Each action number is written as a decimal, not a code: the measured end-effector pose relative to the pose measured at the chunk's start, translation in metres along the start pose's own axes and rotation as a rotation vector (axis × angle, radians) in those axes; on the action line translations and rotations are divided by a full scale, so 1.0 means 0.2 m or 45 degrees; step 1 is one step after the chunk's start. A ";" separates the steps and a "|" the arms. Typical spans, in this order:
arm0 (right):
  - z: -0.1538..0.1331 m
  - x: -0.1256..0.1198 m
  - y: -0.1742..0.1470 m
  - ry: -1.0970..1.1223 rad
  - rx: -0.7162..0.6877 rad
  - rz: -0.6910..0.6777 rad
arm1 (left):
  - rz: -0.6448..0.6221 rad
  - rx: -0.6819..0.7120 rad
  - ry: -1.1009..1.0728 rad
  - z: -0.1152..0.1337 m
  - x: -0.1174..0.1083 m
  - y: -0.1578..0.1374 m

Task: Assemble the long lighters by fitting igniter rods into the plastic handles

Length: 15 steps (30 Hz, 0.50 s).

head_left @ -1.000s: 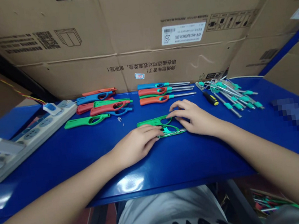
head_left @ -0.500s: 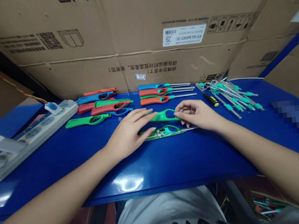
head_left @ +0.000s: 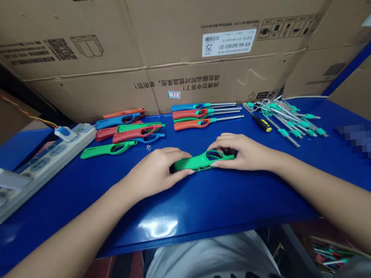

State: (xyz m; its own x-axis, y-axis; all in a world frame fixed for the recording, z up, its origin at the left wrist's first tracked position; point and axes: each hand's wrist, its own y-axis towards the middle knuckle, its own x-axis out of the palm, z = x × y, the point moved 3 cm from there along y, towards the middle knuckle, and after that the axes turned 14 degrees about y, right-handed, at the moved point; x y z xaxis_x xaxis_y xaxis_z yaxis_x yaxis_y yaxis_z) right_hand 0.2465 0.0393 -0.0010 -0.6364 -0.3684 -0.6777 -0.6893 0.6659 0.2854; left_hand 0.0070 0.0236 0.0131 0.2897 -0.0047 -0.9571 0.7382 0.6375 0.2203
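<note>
A green lighter (head_left: 195, 161) of the long-nosed kind lies on the blue table in front of me, one half of its casing laid over the other. Along its near edge a gap shows, with a thin white wire in it. My left hand (head_left: 162, 171) grips the handle end between thumb and fingers. At the trigger-loop end, my right hand (head_left: 237, 151) pinches the casing, thumb on the near side and fingers on the far side. The metal tube is hidden behind my right hand.
Colored lighter casings (head_left: 124, 135) lie at the back left, near a power strip (head_left: 55, 157). Several assembled lighters (head_left: 192, 124) sit at the back middle. A screwdriver (head_left: 262, 122) lies beside metal tubes with teal parts (head_left: 291, 121). A cardboard box (head_left: 167, 46) stands behind.
The loose green casing half has come down toward me onto the other half. Both hands have closed around the two ends of the lighter.
</note>
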 end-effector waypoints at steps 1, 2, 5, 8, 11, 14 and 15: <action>-0.01 0.00 0.00 -0.026 -0.019 -0.026 | -0.011 0.002 0.001 0.00 0.00 0.00; -0.01 0.00 0.00 -0.047 -0.033 -0.047 | -0.018 0.002 0.003 0.00 0.00 0.00; -0.01 0.01 0.00 -0.089 -0.046 -0.078 | -0.029 -0.002 0.001 0.00 0.01 0.00; -0.01 0.01 0.00 -0.112 -0.017 -0.094 | -0.032 -0.006 0.006 -0.01 0.03 0.00; 0.00 0.01 -0.01 -0.128 0.009 -0.120 | -0.047 -0.021 0.023 -0.02 0.03 0.00; 0.01 0.02 -0.01 -0.139 0.025 -0.147 | -0.061 -0.038 0.042 -0.02 0.04 0.00; 0.01 0.03 0.00 -0.140 0.029 -0.152 | -0.065 -0.042 0.046 -0.02 0.04 0.00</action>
State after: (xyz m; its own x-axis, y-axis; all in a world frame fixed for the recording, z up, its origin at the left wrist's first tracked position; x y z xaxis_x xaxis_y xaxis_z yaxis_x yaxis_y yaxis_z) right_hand 0.2449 0.0384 -0.0063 -0.5078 -0.3734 -0.7764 -0.7491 0.6364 0.1838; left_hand 0.0065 0.0261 0.0046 0.2297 -0.0102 -0.9732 0.7309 0.6621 0.1656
